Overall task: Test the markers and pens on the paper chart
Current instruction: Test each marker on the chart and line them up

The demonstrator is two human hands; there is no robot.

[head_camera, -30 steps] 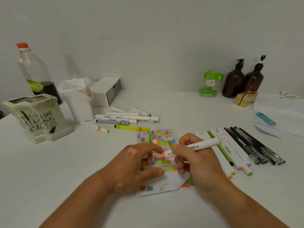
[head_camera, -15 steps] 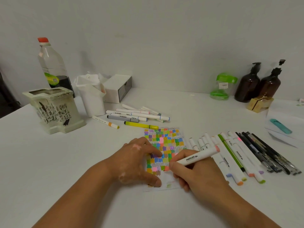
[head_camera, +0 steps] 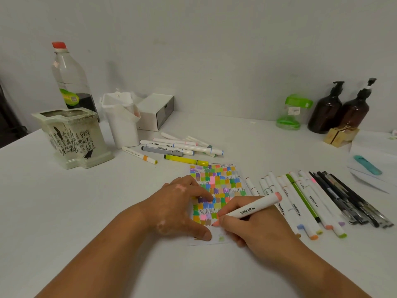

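Note:
A paper chart [head_camera: 221, 186] covered in small coloured squares lies on the white table. My left hand [head_camera: 180, 209] rests flat on its left part, fingers spread, pinning it down. My right hand [head_camera: 253, 224] grips a white marker [head_camera: 251, 209] with a salmon cap end; its salmon tip touches the chart's lower rows. A row of white markers [head_camera: 300, 203] and dark pens [head_camera: 352, 198] lies to the right of the chart. Another heap of markers [head_camera: 180, 149] lies behind the chart, with a yellow one [head_camera: 185, 159] nearest.
At the back left stand a ceramic pot [head_camera: 73, 136], a white holder [head_camera: 122, 121], a white box [head_camera: 156, 110] and a plastic bottle [head_camera: 68, 78]. Two brown pump bottles [head_camera: 341, 108] and a green container [head_camera: 292, 112] stand back right. White paper with a teal object [head_camera: 367, 164] lies far right.
The view swung left and the chart now sits more central. My right hand brought the marker's tip down onto the chart's lower rows; my left hand stays on the paper.

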